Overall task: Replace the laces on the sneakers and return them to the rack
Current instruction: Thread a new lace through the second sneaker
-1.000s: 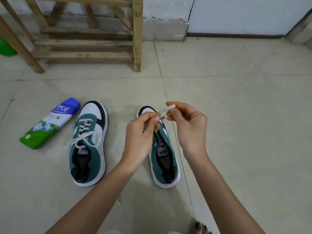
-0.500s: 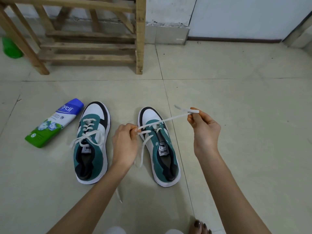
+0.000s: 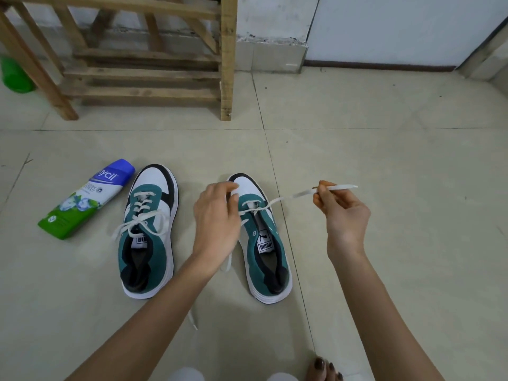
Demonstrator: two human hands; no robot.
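Two green, white and black sneakers stand side by side on the tiled floor. The left sneaker (image 3: 148,237) is fully laced with a tied white bow. The right sneaker (image 3: 264,243) has a white lace (image 3: 277,200) through its front eyelets only. My right hand (image 3: 341,213) pinches one end of that lace and holds it out taut to the right of the shoe. Over the shoe's toe and left side hovers my left hand (image 3: 217,215), fingers curled at the front eyelets; whether it grips the lace is hidden. The lace's other end trails on the floor under my left forearm.
A wooden shoe rack (image 3: 143,59) stands against the wall at the back left. A blue, white and green bottle (image 3: 88,199) lies on the floor left of the sneakers. A green object (image 3: 15,75) sits behind the rack's left leg. My bare toes (image 3: 324,369) show at the bottom edge.
My right hand has drawn the lace end away from the shoe out to the right, pulling it taut. My left hand dropped from the lace tip to the shoe's front eyelets.
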